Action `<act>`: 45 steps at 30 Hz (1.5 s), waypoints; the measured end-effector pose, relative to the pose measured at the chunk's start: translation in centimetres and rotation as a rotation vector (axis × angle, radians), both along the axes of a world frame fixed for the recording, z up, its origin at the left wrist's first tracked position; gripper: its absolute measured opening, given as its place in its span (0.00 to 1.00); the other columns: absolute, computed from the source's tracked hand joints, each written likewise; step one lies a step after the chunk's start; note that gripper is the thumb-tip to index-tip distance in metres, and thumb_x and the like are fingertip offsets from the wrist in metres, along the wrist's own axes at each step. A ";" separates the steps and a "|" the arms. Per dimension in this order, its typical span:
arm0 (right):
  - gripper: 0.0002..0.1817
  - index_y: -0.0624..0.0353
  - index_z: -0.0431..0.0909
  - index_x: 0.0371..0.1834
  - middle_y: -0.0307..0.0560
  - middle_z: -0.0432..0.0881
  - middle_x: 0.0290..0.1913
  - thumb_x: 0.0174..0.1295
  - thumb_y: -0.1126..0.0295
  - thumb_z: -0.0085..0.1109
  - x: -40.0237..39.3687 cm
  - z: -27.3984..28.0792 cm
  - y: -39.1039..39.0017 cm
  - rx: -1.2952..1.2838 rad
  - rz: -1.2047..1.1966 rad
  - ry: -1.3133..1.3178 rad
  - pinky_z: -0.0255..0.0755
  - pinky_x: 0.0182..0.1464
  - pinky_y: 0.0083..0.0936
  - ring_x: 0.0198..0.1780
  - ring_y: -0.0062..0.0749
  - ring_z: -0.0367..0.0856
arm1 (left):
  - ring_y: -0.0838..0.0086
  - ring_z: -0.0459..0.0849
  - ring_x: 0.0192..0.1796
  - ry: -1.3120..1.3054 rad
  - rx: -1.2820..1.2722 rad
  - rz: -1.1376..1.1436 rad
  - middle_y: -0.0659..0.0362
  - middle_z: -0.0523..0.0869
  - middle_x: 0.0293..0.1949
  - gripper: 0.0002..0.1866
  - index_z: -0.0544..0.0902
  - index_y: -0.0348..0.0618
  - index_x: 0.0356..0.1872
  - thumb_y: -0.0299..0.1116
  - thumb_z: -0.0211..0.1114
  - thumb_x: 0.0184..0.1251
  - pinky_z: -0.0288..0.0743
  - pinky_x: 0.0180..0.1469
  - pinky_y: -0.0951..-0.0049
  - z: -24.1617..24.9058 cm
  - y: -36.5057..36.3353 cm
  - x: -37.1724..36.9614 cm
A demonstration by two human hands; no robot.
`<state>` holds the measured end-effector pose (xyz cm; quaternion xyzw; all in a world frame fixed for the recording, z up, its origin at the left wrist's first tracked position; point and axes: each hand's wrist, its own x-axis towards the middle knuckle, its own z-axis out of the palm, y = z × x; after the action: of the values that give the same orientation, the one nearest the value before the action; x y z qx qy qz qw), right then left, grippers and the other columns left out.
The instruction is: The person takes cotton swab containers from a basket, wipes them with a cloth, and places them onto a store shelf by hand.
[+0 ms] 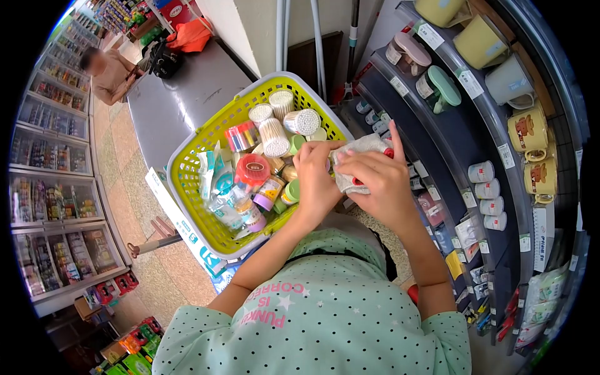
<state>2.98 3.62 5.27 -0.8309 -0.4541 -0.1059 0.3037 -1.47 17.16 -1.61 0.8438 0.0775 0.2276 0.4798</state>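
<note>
A yellow-green basket [181, 215] with a grey rim sits in front of me, filled with several tubs of cotton swabs [273, 136], small colored-lid jars [270, 190], a red-lidded round container [253, 169] and clear-and-teal packets [215, 175]. My right hand [378, 178] pinches a grey cloth [362, 147] with red patches just beyond the basket's right side, its index finger raised. Beside it, at the basket's right edge, my left hand [317, 178] is closed with fingers bent toward the cloth. What lies inside the left hand's grip is hidden.
Curved dark shelves [462, 144] on the right carry mugs [525, 81], lidded cups [439, 87] and small white tubs [487, 192]. A grey table [194, 87] stands behind the basket, with a black bag [164, 60] on it. A person [109, 75] is at far left near glass cabinets [59, 181].
</note>
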 end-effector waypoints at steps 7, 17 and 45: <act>0.12 0.50 0.87 0.32 0.38 0.91 0.41 0.42 0.75 0.74 0.6 2.8 -3.0 -0.120 0.099 0.105 0.43 0.81 0.65 0.47 0.31 0.89 | 0.60 0.77 0.54 0.000 -0.006 -0.034 0.56 0.86 0.46 0.29 0.86 0.43 0.49 0.30 0.81 0.38 0.62 0.64 0.59 0.3 -0.1 -0.1; 0.17 0.50 0.88 0.40 0.38 0.91 0.44 0.44 0.76 0.74 1.5 -0.2 -1.2 0.028 -0.071 -0.019 0.38 0.81 0.66 0.54 0.32 0.89 | 0.59 0.77 0.55 0.056 0.007 -0.020 0.55 0.86 0.46 0.34 0.85 0.42 0.50 0.29 0.82 0.32 0.62 0.65 0.58 0.3 -0.2 -0.1; 0.16 0.55 0.89 0.38 0.47 0.91 0.43 0.42 0.80 0.71 -1.5 2.6 -3.5 -0.117 -0.099 0.104 0.44 0.83 0.57 0.47 0.38 0.90 | 0.60 0.78 0.54 0.059 0.045 -0.013 0.57 0.86 0.47 0.33 0.85 0.44 0.50 0.33 0.84 0.33 0.63 0.65 0.58 0.6 -0.4 -0.1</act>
<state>1.50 0.14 7.89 -0.8730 -0.4014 -0.0509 0.2724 -1.57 16.79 -1.06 0.8611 0.0809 0.2013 0.4599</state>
